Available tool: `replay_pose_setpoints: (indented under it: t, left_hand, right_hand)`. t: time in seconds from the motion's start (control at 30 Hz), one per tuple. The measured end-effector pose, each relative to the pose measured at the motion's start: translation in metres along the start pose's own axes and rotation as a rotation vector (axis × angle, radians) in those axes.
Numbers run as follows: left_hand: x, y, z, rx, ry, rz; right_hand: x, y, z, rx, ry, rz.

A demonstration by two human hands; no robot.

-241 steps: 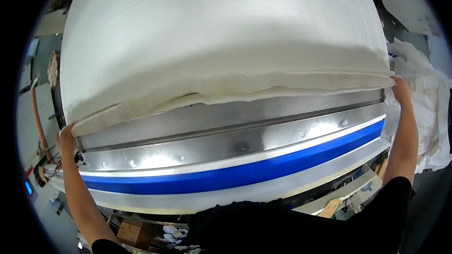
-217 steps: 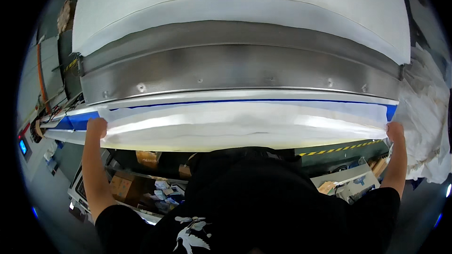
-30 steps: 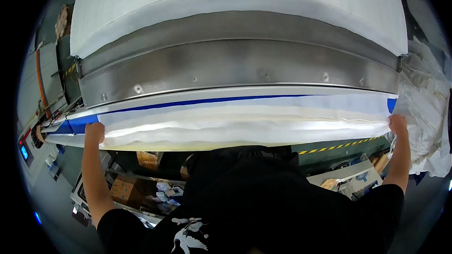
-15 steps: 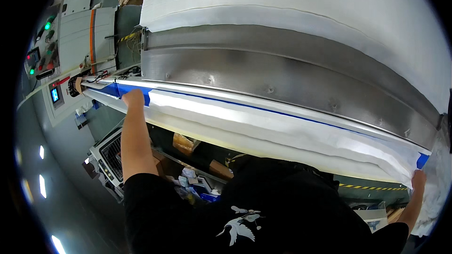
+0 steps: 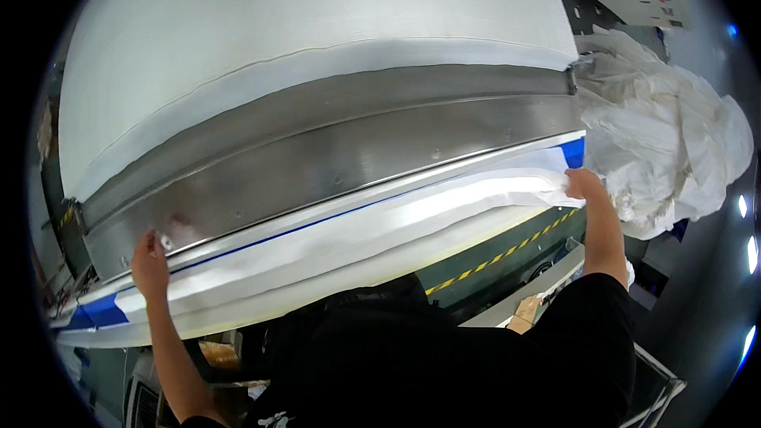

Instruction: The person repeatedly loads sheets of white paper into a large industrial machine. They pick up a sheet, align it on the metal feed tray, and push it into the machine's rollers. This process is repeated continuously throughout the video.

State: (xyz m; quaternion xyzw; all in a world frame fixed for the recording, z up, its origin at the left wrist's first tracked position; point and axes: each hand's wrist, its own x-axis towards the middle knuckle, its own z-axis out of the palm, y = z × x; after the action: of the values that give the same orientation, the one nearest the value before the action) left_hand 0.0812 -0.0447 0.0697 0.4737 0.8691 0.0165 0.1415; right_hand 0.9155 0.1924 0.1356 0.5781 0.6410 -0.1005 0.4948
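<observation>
A long strip of white fabric [image 5: 333,230] lies along a narrow white ledge with a blue surface, running from lower left to upper right. My right hand [image 5: 585,185] is closed on the strip's right end, just below a bare blue patch [image 5: 572,152]. My left hand [image 5: 149,265] is lifted off the fabric near its left end, fingertips slightly apart and pointing at the lower edge of the steel plate [image 5: 341,154]. No object shows in it; whether its fingertips touch the steel is unclear.
Beyond the plate spreads a wide white sheet of fabric [image 5: 333,0]. Crumpled white material [image 5: 658,135] is heaped at the right. A yellow-and-black floor stripe [image 5: 499,257], a cardboard piece [image 5: 523,314] and a metal-framed cart [image 5: 658,388] are on the near side.
The view has swung to the right, bringing the crumpled heap into sight. My left hand has left the blue patch at the left end and risen to the plate's edge. My right hand stays on the fabric's end.
</observation>
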Motion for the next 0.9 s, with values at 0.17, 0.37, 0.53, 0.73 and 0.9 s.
replay_pose_setpoints:
  t: [0.17, 0.37, 0.53, 0.73, 0.9]
  left_hand:
    - [-0.009, 0.098, 0.005, -0.167, 0.027, 0.19]
    - [-0.005, 0.091, 0.006, -0.201, 0.006, 0.186]
    - [0.007, 0.043, 0.011, -0.149, 0.002, 0.041]
    - [0.04, -0.046, 0.025, 0.104, 0.271, 0.089]
    - [0.085, -0.078, 0.037, 0.353, 0.494, 0.053]
  right_hand:
    - [0.016, -0.007, 0.005, -0.09, -0.061, 0.0]
    - [0.021, -0.035, -0.008, 0.023, 0.298, -0.059]
    - [0.019, -0.036, 0.002, 0.028, 0.226, 0.102]
    - [0.014, -0.092, -0.012, 0.141, 0.29, -0.046]
    - [-0.004, -0.198, -0.084, 0.221, 0.366, -0.193]
